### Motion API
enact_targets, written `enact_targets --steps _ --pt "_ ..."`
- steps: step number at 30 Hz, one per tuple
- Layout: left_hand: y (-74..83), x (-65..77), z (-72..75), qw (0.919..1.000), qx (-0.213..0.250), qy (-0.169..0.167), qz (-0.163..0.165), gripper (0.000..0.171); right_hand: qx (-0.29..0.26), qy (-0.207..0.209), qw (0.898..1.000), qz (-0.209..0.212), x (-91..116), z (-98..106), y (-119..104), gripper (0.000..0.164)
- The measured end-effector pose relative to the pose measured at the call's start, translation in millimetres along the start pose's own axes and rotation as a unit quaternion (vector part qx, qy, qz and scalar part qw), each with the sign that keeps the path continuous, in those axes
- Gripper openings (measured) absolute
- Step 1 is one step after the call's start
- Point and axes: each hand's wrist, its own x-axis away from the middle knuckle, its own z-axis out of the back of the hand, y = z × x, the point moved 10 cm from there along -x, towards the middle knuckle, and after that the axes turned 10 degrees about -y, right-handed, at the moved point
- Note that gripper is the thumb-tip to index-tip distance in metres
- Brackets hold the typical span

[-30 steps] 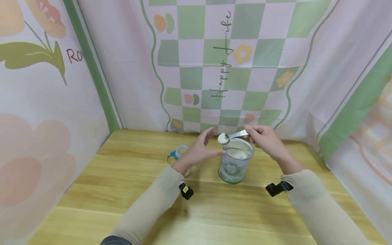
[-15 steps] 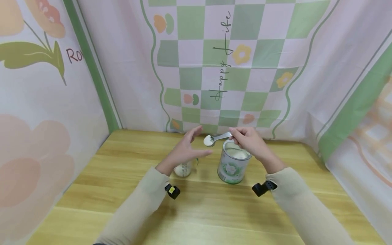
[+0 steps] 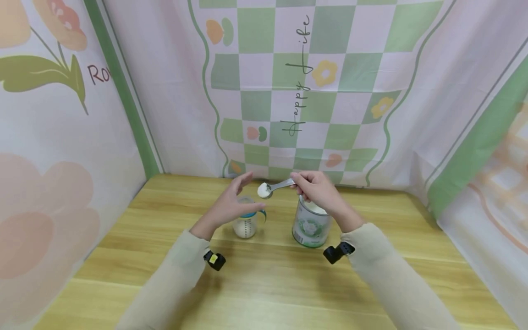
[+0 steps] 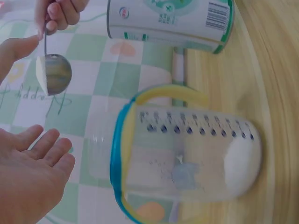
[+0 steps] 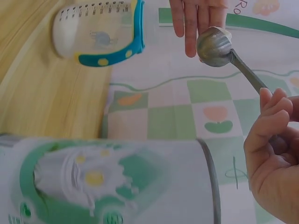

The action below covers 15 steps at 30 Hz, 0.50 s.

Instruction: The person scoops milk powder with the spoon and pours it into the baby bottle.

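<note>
My right hand (image 3: 315,188) pinches the handle of a metal measuring spoon (image 3: 266,189) heaped with white powder. The spoon's bowl hangs in the air above and a little right of a clear baby bottle (image 4: 196,158) with a blue and yellow collar and handles. White powder (image 4: 243,165) lies at the bottle's base, and printed marks run up its side. My left hand (image 3: 227,204) is spread with thumb and fingers apart, holding nothing, around the space above the bottle and just left of the spoon. It covers part of the bottle's top in the head view.
A white and green milk powder can (image 3: 310,229) stands open on the wooden table (image 3: 280,284), right of the bottle and below my right hand. Behind the table hangs a checked curtain (image 3: 284,105). Another patterned cloth (image 3: 70,137) hangs at the left.
Both hands have moved left. The full spoon has gone from over the can's rim to above the bottle's right side. More of the bottle now shows; can and bottle have stayed put.
</note>
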Motion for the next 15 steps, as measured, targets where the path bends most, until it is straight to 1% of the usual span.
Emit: enact_targets --steps 6,12,15 --pt "-15.1 10.1 6.8 0.9997 -0.005 0.003 0.022 0.097 0.001 -0.003 1.0 -0.003 -5 -11 -3 0.041" --pt "-41.0 17.6 7.8 0.9982 -0.005 0.001 0.059 0.095 0.002 -0.002 1.0 -0.007 -10 -19 -3 0.041" --pt "-54.6 19.9 6.4 0.9971 0.0 0.002 0.076 0.095 -0.002 -0.012 1.0 -0.005 -13 -23 -3 0.041"
